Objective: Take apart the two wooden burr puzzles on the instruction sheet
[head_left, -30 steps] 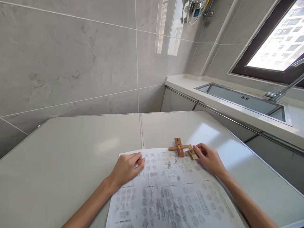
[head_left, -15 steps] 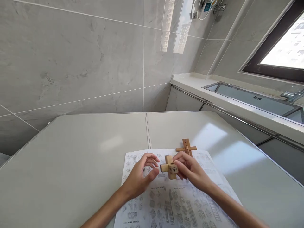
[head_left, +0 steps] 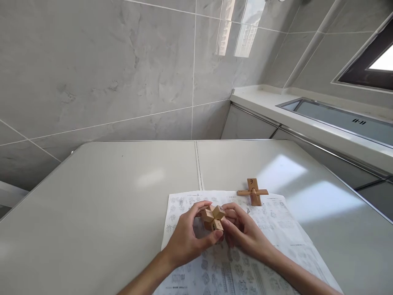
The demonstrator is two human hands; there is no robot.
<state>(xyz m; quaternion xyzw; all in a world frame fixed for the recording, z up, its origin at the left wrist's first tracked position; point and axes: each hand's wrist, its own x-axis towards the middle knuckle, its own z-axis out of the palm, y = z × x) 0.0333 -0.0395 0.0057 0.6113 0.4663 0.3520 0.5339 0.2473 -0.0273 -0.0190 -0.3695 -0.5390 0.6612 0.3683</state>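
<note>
A wooden burr puzzle [head_left: 214,218] of crossed light blocks, with a dark mark on one end, is held just over the printed sheet. My left hand [head_left: 190,231] curves around its left side, thumb at the lower front and fingers behind. On the other side, my right hand [head_left: 241,225] pinches it between thumb and fingers; some of those fingertips are hidden. Beyond my right hand lies a second wooden puzzle [head_left: 253,191], flat and cross-shaped with a dark mark on its top arm, at the sheet's far edge.
The large sheet [head_left: 184,262], covered in small printed diagrams, lies under my hands on a pale table [head_left: 101,213] with a centre seam. Grey tiled wall [head_left: 123,82] rises behind. At the right runs a counter [head_left: 258,98] with a covered sink [head_left: 344,119].
My left hand has come in from the side and now grips the burr puzzle together with my right. The puzzle has been turned. The view has shifted slightly.
</note>
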